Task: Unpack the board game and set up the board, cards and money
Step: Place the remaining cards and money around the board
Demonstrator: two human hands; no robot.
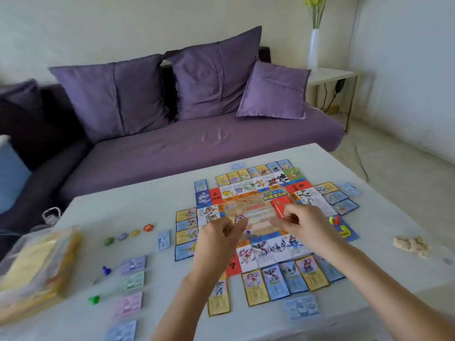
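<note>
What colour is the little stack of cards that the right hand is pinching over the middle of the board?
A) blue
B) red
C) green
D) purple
B: the stack of cards pinched by the right hand over the middle of the board is plainly red.

A black question mark (231, 266) is printed on the red square at the near left corner of the board (248, 210). A second question mark (216, 193), seen upside down, is printed on the red square at its far left corner. Yellow Chinese characters on a blue banner (274, 195) near the board's centre are too blurred to be read.
</note>
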